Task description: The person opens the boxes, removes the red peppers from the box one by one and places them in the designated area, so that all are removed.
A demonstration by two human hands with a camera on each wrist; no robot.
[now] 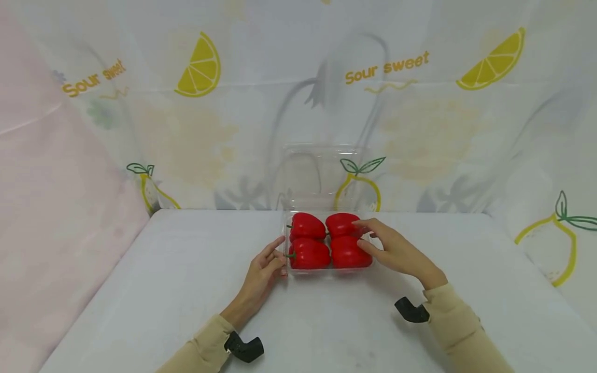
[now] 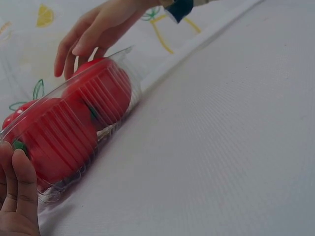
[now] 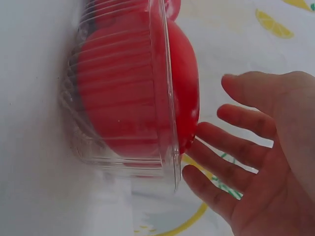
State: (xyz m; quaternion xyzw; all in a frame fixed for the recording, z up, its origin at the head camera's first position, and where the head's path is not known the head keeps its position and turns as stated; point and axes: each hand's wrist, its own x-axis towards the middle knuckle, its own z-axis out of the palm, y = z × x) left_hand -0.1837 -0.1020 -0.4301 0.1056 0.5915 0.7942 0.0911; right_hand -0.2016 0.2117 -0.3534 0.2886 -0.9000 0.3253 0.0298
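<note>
Several red bell peppers (image 1: 310,254) with green stems sit in two rows in a clear plastic clamshell box (image 1: 308,271). Its transparent lid (image 1: 300,173) stands raised at the back. My left hand (image 1: 261,272) rests at the box's left side, with fingertips (image 2: 24,164) against the front left corner by a stem. Over the right end, my right hand (image 1: 396,248) hovers with fingers spread. In the right wrist view its fingertips (image 3: 202,130) are at the right-hand pepper (image 3: 186,78), touching or nearly so; nothing is gripped.
The box stands on a white table (image 1: 196,269), close to its back edge. Behind it hangs a pale curtain (image 1: 261,114) printed with lemons and lettering. Black wrist pieces (image 1: 244,348) sit at both beige sleeves.
</note>
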